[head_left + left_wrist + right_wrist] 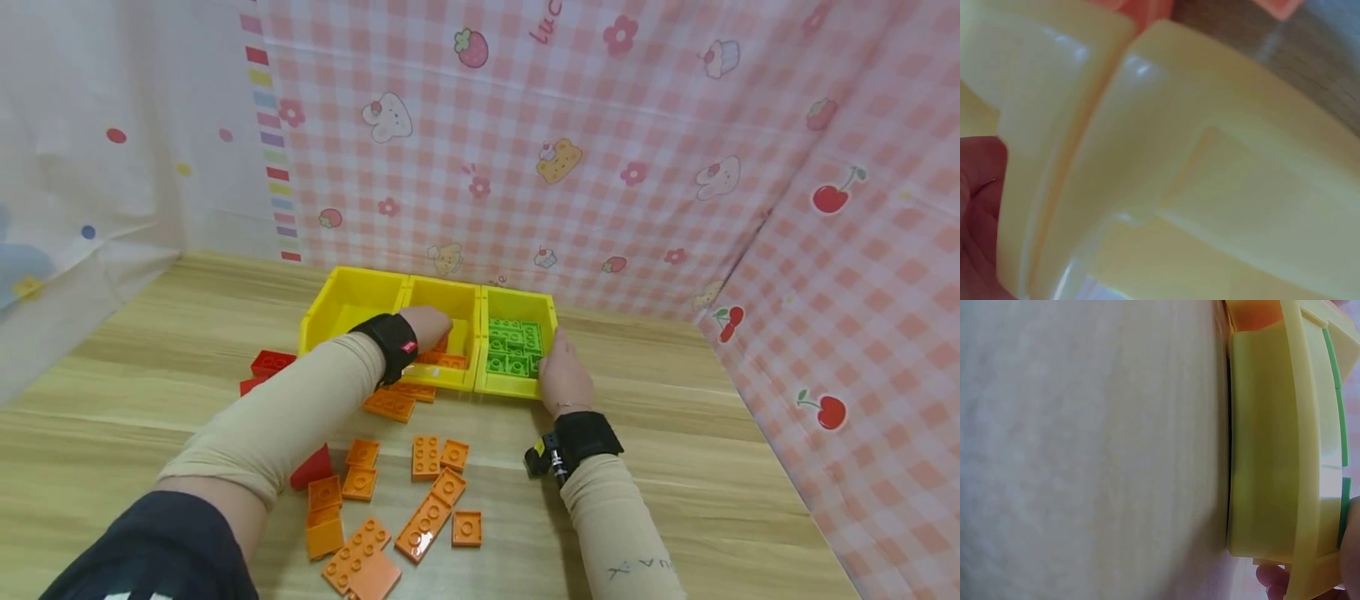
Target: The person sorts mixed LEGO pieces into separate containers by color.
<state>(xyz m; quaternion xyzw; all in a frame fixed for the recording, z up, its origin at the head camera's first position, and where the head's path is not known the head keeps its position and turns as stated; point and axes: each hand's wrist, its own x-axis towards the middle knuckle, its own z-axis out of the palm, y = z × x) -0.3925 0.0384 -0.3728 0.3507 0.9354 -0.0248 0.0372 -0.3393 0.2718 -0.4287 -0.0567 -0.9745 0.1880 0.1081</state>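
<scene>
Three yellow bins stand joined in a row in the head view. My left hand reaches down into the middle bin, among orange bricks. Its fingertips are hidden there; the left wrist view catches part of that hand behind a yellow bin wall, and I cannot tell what the fingers hold. At the right end, my right hand grips the side of the right bin, which holds green bricks. The right wrist view shows the thumb over its rim and fingertips outside.
The left bin is partly behind my left arm. Loose orange bricks are spread over the wooden table in front. Several red bricks lie left, partly covered by my forearm. Patterned cloth hangs behind and at the sides.
</scene>
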